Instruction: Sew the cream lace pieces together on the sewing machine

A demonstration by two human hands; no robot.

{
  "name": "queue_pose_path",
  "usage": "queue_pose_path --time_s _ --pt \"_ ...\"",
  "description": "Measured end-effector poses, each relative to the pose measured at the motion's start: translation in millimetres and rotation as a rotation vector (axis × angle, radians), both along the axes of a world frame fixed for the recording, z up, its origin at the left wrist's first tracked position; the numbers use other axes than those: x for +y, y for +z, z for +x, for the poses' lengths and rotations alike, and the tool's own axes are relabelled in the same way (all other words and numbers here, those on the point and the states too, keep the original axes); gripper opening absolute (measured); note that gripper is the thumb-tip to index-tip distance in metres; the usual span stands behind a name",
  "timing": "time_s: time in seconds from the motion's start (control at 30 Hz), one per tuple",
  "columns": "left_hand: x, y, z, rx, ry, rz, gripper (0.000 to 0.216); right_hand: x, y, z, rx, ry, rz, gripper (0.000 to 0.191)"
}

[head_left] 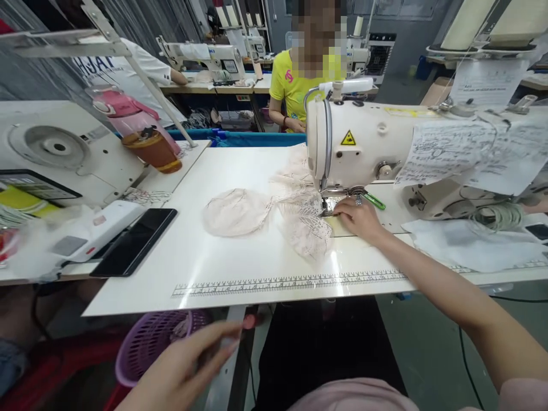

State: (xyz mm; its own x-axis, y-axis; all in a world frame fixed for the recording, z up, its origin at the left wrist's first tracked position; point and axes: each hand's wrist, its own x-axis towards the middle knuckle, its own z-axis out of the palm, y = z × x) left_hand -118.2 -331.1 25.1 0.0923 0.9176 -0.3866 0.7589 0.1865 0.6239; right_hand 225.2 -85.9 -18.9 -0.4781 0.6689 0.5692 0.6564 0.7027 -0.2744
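Observation:
At the sewing machine [359,140], my right hand [359,218] is beside the presser foot [326,206], fingertips closed together; whatever is between them is too small to make out. A sheer, pale pink lace piece [306,220] lies just left of the needle area, part of it under the foot. Its rounded cup-like part [237,212] spreads flat on the white table [257,262]. Below the table's front edge, my left hand [184,365] is slightly blurred, fingers stretched and apart, with nothing visible in it. Near it stands a purple basket [143,348] with some fabric inside.
A printed ruler scale [291,282] runs along the front edge. A black phone [135,242] and a white device [100,231] lie at left, near a pink bottle [132,123]. Green thread snips [375,200] lie behind my right hand. A person in yellow [285,85] sits opposite.

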Motion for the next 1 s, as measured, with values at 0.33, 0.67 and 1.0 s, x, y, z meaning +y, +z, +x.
queue_pose_path --time_s 0.33,0.67,1.0 --pt "163 41.3 126 -0.881 0.201 -0.019 0.045 -1 0.2 -3 -0.004 -0.002 0.088 0.033" --pt "162 165.2 103 -0.234 -0.12 0.564 0.032 -1 -0.5 -3 0.03 0.053 0.17 0.032" --pt "216 228.5 126 0.252 -0.426 0.999 0.016 -41 47.6 -16 -0.258 0.475 0.319 0.026"
